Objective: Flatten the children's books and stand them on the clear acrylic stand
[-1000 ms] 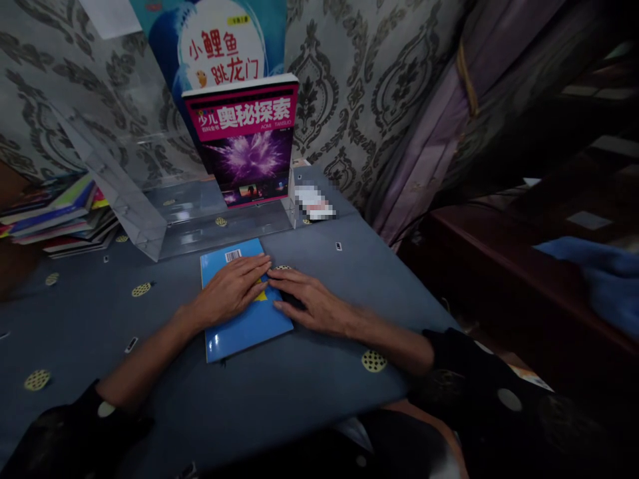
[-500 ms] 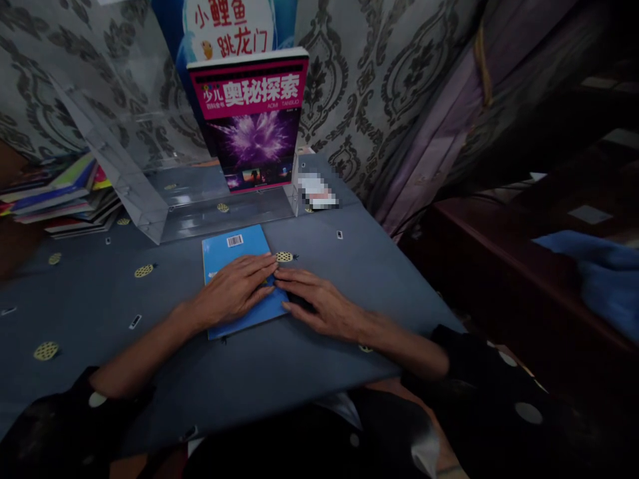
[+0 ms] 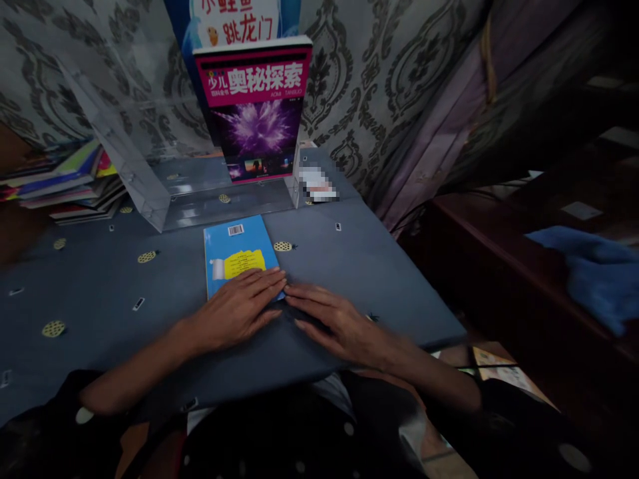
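Note:
A blue book [image 3: 242, 241] lies flat on the table, its back cover up, with a barcode and a yellow patch of print. My left hand [image 3: 242, 306] rests palm down over the book's near edge, fingers stretched out to the right. From the other side my right hand [image 3: 337, 322] reaches in, fingers straight, its fingertips meeting those of the left by the book's near right corner. Neither hand grips anything. Beyond the book, a magenta and purple book [image 3: 259, 126] stands upright in a clear acrylic stand [image 3: 229, 205].
Behind it rises a taller blue book [image 3: 182, 30]. A pile of books [image 3: 82, 179] lies at the left, beside a blurred part of a person [image 3: 20, 226]. The patterned tablecloth [image 3: 389, 286] ends at the right. Past it are a dark red surface [image 3: 479, 246] and a blue cloth [image 3: 594, 266].
Both hands have slid back toward my body, off most of the blue book, uncovering its yellow patch. The book stays flat; the view has shifted slightly.

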The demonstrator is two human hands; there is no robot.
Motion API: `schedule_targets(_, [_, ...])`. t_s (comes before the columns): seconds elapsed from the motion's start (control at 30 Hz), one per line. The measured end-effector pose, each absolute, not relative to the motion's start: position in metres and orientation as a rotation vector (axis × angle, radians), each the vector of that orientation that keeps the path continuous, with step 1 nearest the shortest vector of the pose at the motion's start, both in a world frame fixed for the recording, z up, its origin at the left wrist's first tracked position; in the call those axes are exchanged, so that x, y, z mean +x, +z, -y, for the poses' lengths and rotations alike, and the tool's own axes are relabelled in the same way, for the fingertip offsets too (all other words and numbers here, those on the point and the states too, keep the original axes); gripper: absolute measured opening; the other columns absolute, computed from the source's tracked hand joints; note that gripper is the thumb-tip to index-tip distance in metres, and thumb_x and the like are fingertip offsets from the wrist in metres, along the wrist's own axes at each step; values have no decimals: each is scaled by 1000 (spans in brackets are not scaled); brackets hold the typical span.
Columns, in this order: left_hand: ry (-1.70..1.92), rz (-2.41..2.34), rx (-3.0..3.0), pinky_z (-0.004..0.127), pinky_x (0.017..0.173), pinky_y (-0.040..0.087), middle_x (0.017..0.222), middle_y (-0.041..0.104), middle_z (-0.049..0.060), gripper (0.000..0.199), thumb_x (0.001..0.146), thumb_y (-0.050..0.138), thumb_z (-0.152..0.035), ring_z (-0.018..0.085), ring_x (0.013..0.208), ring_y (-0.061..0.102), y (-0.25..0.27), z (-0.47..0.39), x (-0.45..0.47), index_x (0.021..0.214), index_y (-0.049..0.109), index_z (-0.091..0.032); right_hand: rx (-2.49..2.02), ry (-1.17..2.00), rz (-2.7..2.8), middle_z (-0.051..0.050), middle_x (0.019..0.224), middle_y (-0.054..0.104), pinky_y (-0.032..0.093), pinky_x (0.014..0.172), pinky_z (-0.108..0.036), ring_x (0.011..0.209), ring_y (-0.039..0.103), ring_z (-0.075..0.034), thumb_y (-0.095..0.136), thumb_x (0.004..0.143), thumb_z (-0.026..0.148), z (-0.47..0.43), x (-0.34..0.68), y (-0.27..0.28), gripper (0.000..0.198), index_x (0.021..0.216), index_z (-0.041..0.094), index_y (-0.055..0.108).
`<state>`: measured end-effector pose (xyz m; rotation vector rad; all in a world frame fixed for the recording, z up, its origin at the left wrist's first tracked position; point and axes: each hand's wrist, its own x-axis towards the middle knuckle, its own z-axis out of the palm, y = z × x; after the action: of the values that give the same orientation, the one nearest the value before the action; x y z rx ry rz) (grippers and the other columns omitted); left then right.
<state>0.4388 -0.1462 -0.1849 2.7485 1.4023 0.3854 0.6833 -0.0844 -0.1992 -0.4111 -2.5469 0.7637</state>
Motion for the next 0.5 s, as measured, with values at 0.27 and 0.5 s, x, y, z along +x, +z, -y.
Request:
schedule_targets(0.27, [341,-1563,2811,42,118,35,153,48,13,52,106,33,-38,23,145,41,-194,176,458,152,34,-12,-429,749,2529,-13,141,59,53,108,-47,131,57,-24,50,101,26,90,692,-205,40,140,20,57])
schedule_targets(0.5, [300,-1703,2894,46,119,31,149,52,16,47,107,33,-34,25,142,45,-198,204,456,144,46,-7,-397,710,2534,-11,141,60,54,107,-46,130,58,-23,50,101,24,88,691,-205,38,138,21,58])
